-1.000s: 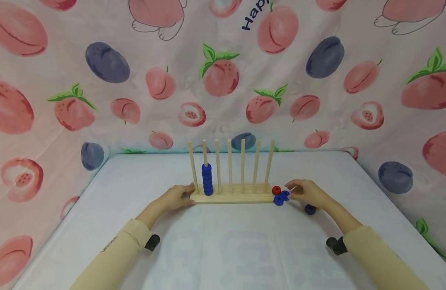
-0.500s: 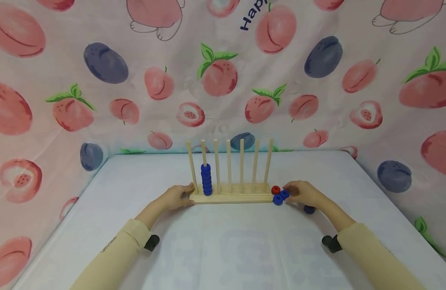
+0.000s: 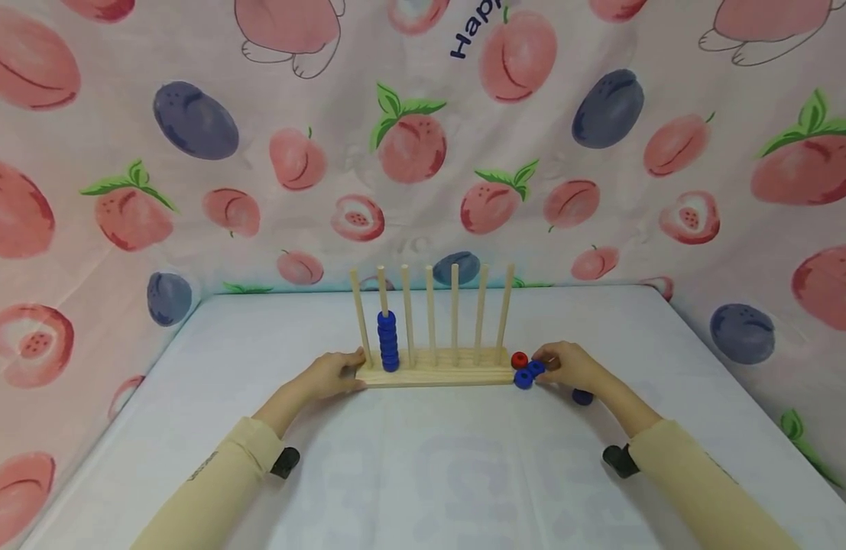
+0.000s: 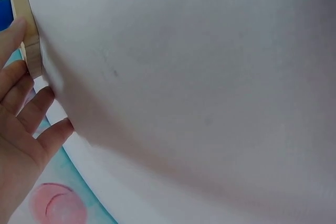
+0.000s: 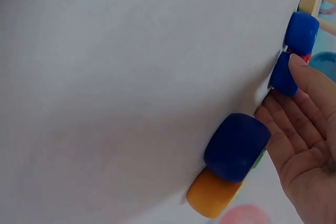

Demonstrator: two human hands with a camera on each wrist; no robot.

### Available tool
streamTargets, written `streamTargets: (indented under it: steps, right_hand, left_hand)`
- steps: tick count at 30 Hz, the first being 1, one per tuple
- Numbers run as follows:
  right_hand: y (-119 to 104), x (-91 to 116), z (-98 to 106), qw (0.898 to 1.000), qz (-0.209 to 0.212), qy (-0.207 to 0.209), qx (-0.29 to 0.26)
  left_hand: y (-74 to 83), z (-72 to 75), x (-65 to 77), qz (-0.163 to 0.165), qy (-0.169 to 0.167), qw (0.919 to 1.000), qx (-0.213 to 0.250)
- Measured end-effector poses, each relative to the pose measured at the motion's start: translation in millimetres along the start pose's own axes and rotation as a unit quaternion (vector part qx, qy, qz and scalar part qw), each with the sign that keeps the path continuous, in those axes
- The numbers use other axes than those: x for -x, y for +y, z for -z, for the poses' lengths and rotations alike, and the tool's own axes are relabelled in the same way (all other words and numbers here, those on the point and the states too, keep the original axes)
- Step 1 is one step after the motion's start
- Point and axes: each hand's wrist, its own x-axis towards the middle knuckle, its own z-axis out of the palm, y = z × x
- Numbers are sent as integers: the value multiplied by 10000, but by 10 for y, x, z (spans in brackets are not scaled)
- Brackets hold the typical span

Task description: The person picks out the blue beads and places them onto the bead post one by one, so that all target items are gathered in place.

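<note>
A wooden stand (image 3: 436,376) with a row of upright pegs sits mid-table in the head view. Its second peg from the left carries a stack of blue beads (image 3: 388,342). My left hand (image 3: 329,374) grips the stand's left end, thumb and fingers on either side of the base; the left wrist view shows the stand's end (image 4: 32,51) at the fingertips. At the right end my right hand (image 3: 569,365) pinches a blue bead (image 5: 284,74), the thumb on its near side and the index finger mostly hidden. Beside it lie another blue bead (image 5: 302,32) and a red bead (image 3: 520,360).
A dark blue bead (image 5: 237,147) and an orange bead (image 5: 211,193) lie on the table below the right hand, with a bit of green behind them. A white cloth (image 3: 423,466) covers the table. Behind it hangs a fruit-print cloth (image 3: 423,214).
My right hand has moved slightly left and closed its fingers on the blue bead beside the stand. The left hand keeps its hold on the stand's end. The whole head view shifts a little.
</note>
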Motion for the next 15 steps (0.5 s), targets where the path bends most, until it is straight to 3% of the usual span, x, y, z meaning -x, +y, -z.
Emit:
streamTargets:
  steps: [15]
  right_hand:
    - [28,-32,8,9998,149,-110,53]
  left_hand:
    - [16,4,21,46,3,10000,-23]
